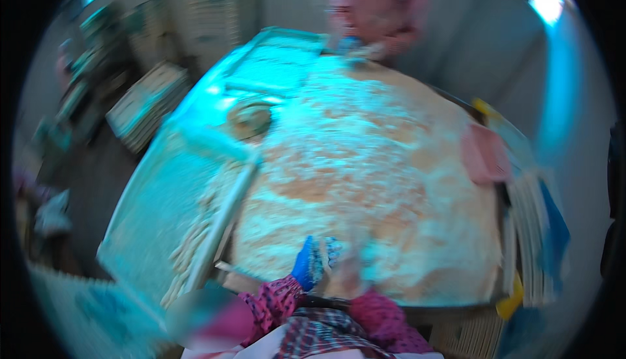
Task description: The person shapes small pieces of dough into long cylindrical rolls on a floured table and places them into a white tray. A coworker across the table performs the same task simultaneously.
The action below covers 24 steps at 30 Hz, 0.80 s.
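At the near edge of a table (443,248) strewn with pale floury material, my two hands are close together. My left hand (308,266) wears a blue glove dusted with white. Its fingers are closed around a pale dough strip (325,254). Just right of it, my right hand (352,261) is smeared by motion, so its fingers and anything in them cannot be made out. Left of my hands lies a large light tray (150,196), with several long dough strips (202,228) along its right side.
Beyond that tray are a round container (250,119) and another tray (274,62). A pink scoop-like container (485,153) sits at the table's right edge. A person in pink (378,10) works at the far side. Stacked trays (147,104) stand on the left.
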### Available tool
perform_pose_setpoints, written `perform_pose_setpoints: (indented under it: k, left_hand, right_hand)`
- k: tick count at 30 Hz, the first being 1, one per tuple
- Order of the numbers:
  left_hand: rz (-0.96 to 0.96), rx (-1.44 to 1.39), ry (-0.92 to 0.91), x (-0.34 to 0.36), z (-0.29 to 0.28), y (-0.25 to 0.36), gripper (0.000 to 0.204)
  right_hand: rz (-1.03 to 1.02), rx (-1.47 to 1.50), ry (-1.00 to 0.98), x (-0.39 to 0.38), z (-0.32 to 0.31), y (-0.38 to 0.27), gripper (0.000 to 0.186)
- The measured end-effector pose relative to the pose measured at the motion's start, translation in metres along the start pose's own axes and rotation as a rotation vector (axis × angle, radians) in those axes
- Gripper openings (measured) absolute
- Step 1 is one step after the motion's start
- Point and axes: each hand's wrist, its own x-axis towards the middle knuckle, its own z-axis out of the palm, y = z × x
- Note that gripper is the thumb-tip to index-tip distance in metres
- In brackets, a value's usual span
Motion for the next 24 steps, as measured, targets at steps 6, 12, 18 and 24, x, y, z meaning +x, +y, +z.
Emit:
perform_pose_setpoints:
  k: [6,12,18,24]
  left_hand:
    - [0.831,0.056,0.305,-0.103,-0.104,0.124,0.035]
    - [0.619,0.364,0.879,-0.287,-0.258,0.168,0.063]
    - [0.672,0.382,1.056,-0.252,-0.175,0.164,0.059]
    - [0.859,0.887,0.499,-0.150,-0.129,0.140,0.046]
  right_hand:
    - [0.481,-0.510,0.123,-0.002,-0.053,0.098,0.066]
    - [0.647,0.414,0.189,-0.013,-0.058,0.115,0.051]
    - [0.422,0.771,0.371,0.044,-0.127,0.054,0.031]
    - [-0.221,-0.158,-0.451,0.040,-0.099,0.039,0.037]
